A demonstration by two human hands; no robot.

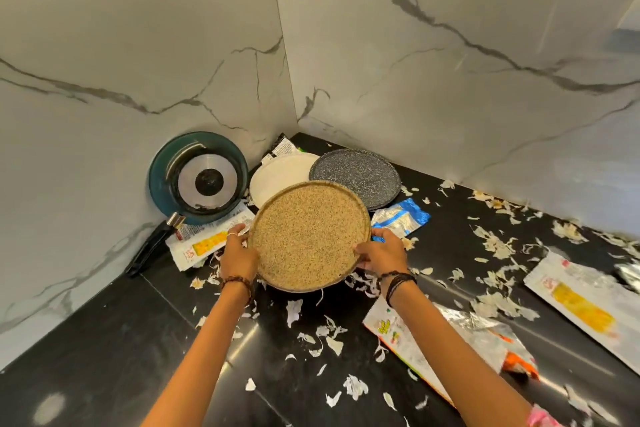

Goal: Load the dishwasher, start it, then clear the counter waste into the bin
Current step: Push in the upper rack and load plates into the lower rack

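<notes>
While both hands grip, tan plate (308,236) rim between fingers (379,236)

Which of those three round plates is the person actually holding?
The tan speckled plate, gripped at its rim by the left hand and right hand. The white plate and dark grey speckled plate lie untouched behind it.

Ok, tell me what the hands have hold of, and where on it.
Both hands hold the tan speckled plate by its rim: left hand at its left edge, right hand at its right edge.

Bare forearms, dark cord bracelets (398,282) on both wrists, a ring (231,234) on the left hand (239,255).
</notes>
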